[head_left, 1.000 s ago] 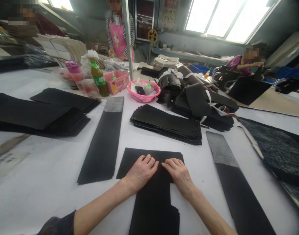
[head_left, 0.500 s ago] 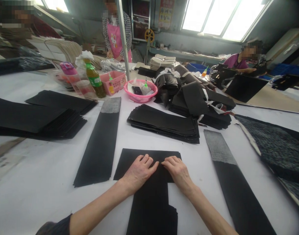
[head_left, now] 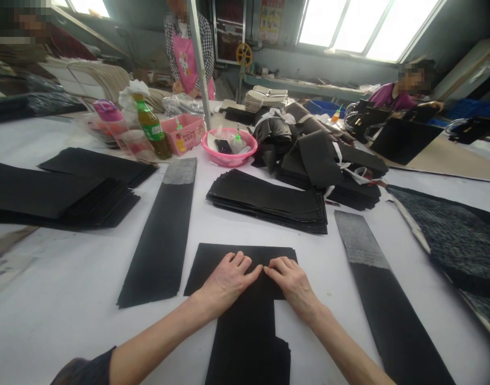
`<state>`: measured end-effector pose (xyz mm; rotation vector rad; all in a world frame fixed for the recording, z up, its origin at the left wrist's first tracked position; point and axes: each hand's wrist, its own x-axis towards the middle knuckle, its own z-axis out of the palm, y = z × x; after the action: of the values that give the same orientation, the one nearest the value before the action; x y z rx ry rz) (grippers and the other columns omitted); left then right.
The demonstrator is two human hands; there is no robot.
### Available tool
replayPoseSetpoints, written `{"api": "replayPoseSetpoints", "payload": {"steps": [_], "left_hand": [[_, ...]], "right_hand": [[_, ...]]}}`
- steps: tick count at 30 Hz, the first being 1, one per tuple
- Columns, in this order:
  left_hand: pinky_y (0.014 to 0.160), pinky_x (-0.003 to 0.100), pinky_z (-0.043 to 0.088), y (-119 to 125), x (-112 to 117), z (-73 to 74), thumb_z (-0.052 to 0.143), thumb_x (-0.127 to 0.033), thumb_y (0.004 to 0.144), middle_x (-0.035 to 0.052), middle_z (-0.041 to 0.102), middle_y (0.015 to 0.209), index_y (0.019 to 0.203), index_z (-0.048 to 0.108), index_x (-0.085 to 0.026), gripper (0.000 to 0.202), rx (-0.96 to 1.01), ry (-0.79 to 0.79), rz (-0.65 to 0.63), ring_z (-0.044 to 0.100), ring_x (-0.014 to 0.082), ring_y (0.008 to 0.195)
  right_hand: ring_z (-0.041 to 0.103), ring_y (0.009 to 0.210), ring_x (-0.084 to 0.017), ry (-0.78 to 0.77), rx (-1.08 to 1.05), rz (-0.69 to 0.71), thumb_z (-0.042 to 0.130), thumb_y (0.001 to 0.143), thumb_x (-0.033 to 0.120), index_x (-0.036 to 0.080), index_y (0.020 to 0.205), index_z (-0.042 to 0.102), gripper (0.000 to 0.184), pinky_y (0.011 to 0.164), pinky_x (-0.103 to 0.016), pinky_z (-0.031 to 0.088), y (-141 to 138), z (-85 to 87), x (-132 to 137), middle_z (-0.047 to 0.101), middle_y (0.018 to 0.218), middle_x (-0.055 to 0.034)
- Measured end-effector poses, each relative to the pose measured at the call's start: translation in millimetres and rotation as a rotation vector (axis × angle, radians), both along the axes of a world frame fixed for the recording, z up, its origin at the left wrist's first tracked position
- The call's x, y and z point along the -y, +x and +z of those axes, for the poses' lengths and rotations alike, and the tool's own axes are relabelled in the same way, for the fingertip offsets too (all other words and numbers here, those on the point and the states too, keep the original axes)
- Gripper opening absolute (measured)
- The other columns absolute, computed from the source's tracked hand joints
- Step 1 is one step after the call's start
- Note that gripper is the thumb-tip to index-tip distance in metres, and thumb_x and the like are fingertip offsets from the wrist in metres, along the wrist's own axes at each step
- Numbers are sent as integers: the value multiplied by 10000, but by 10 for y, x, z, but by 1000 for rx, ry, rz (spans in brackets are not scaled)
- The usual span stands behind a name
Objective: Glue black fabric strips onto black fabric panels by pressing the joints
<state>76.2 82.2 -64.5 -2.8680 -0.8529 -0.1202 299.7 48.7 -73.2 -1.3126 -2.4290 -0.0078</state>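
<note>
Daylight from the windows (head_left: 349,27) fills a workshop where a person in a pink apron (head_left: 188,59) stands at the far side. On the white table (head_left: 68,310), my black T-shaped sheet (head_left: 207,270) lies flat at near centre. Its stem, the long axis, runs from me toward the far side, and its crossbar lies left to right at the far end. A long black strip (head_left: 159,235) lies just left. My left hand (head_left: 229,280) and right hand (head_left: 293,283) press palms-down on the sheet, fingers together, index fingertips touching.
</note>
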Motion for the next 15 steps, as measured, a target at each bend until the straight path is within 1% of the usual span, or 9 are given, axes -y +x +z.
{"api": "replayPoseSetpoints", "payload": {"steps": [3, 5, 9, 15], "left_hand": [[889, 427, 429, 15, -2, 9, 523, -118, 873, 117, 505, 1136, 1351, 397, -218, 504, -14, -1, -5, 470, 303, 1099], [883, 425, 430, 19, -2, 24, 522, -117, 874, 117, 506, 1135, 1353, 395, -218, 506, -20, 0, -6, 470, 306, 1099], [879, 417, 426, 11, -1, 43, 518, -108, 880, 117, 508, 1135, 1355, 388, -223, 506, -20, 12, -10, 477, 295, 1092], [882, 415, 415, 28, -11, 31, 517, -105, 875, 110, 509, 1126, 1363, 375, -234, 524, -22, 10, 2, 473, 289, 1094]], "right_hand": [[543, 904, -164, 4, -2, -19, 455, 972, 162, 201, 987, 653, 202, 777, -300, 437, -24, 30, 4, 606, 925, -51], [545, 907, -162, -2, -10, -29, 473, 967, 172, 205, 977, 651, 181, 780, -297, 439, -12, 39, 3, 608, 928, -45], [559, 917, -145, -18, -35, -42, 523, 951, 198, 219, 981, 648, 131, 784, -276, 451, 69, 20, 9, 617, 950, -29], [562, 933, -143, -28, -47, -44, 526, 949, 192, 227, 1001, 652, 141, 799, -277, 460, 141, 6, 27, 619, 963, -28]]}}
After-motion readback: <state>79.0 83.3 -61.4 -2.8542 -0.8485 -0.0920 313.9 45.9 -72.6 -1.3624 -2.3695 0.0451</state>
